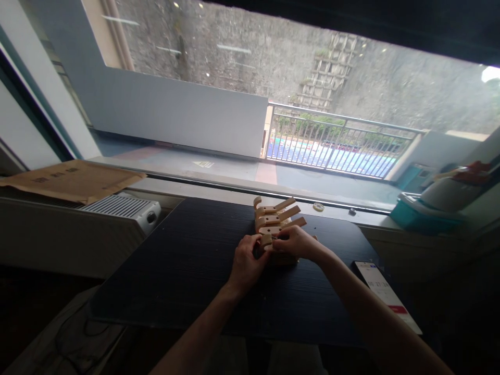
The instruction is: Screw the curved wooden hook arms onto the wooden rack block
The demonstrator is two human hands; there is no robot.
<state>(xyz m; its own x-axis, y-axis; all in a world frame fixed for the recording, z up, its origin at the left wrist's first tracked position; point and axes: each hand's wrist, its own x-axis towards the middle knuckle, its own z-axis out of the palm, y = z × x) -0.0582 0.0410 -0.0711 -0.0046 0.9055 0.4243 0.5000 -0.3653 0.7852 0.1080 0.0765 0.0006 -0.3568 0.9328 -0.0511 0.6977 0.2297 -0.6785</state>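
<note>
left hand [247, 261] pinching curved wooden piece [266, 240] | right hand [296, 242] bent inward, grip unclear

This is an indoor room beside a large window, perhaps in a school or other shared building, though its exact use cannot be told. A dark bench [187, 250] stands against the windowsill [336, 209], with a white slatted-top unit [125, 205], much like a radiator, at its left. Through the glass show a walkway [230, 169], a metal railing [346, 124], bright blue ground [299, 148] resembling a sports court, and a rough grey slope [242, 49].
</note>
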